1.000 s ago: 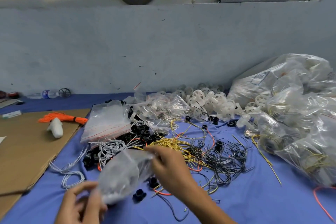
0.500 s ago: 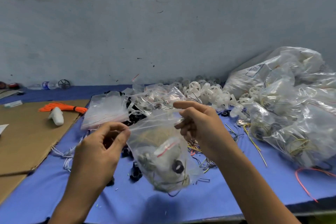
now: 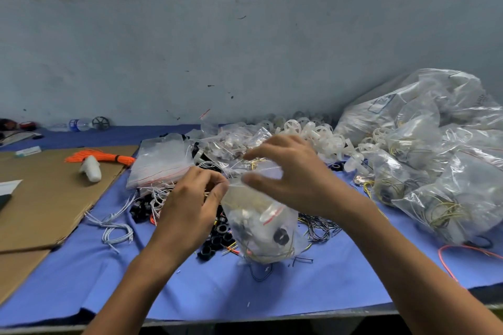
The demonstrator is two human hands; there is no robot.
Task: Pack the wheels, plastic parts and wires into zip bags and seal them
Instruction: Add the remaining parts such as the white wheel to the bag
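At centre of the head view, both hands hold one zip bag (image 3: 255, 228) upright over the blue cloth (image 3: 334, 283). Whether its bottom touches the cloth cannot be told.

1. Left hand (image 3: 190, 207): fingers curled, thumb and forefinger pinching the bag's top left corner.
2. Right hand (image 3: 296, 179): spread over the bag's mouth, thumb in front of the top edge, forefinger stretched above it. The other fingers are hidden behind the plastic. The hand grips the top edge just beside the left-hand pinch.
3. Bag contents: a black part (image 3: 281, 235), a small inner bag with a red strip (image 3: 269, 213) and thin yellow wire near the bottom.

Around the bag, on the cloth:
- Loose black parts (image 3: 217, 239) lie just left of the bag, under the left wrist.
- Dark wires (image 3: 318, 226) lie tangled to its right.
- White wires (image 3: 117, 230) lie further left, near the cardboard (image 3: 40, 198).
- A stack of empty bags (image 3: 160, 163) lies behind the left hand.
- White wheels (image 3: 313, 133) are heaped behind the right hand, against the wall.
- Large filled bags (image 3: 449, 171) are piled at far right, with a red wire (image 3: 449, 264) in front of them.

On the cardboard lie an orange bundle (image 3: 103, 156) and, touching it, a white piece (image 3: 91, 170). A bottle (image 3: 77, 124) and a dark wheel (image 3: 100, 123) lie at the wall, far left.
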